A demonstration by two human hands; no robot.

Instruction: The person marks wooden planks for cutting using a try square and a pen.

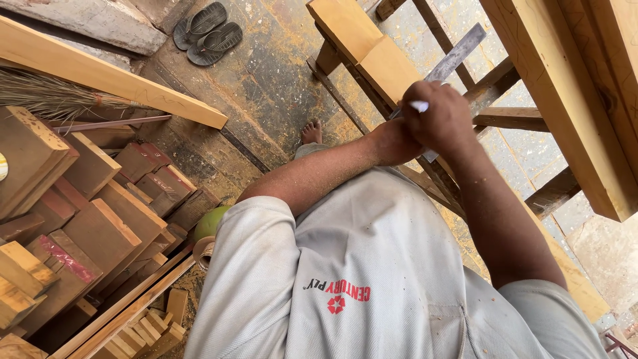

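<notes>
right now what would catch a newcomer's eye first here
At centre right, the right hand grips a white marker over a metal ruler laid against a pale wooden block, with the left hand tucked beneath. Stacked wood offcuts fill the left, and a pair of sandals lies top left.

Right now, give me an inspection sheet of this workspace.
Surface: wooden frame over a dusty floor.
Job's things: metal ruler lying against a wood block; white pencil.
Clutter: offcuts, plank, tape roll, green round thing.
Hands: right hand grips the pencil at the ruler; left hand beside it, grip hidden.
Cables: nothing seen.
Surroundings: sandals, broom, bare foot.
</notes>
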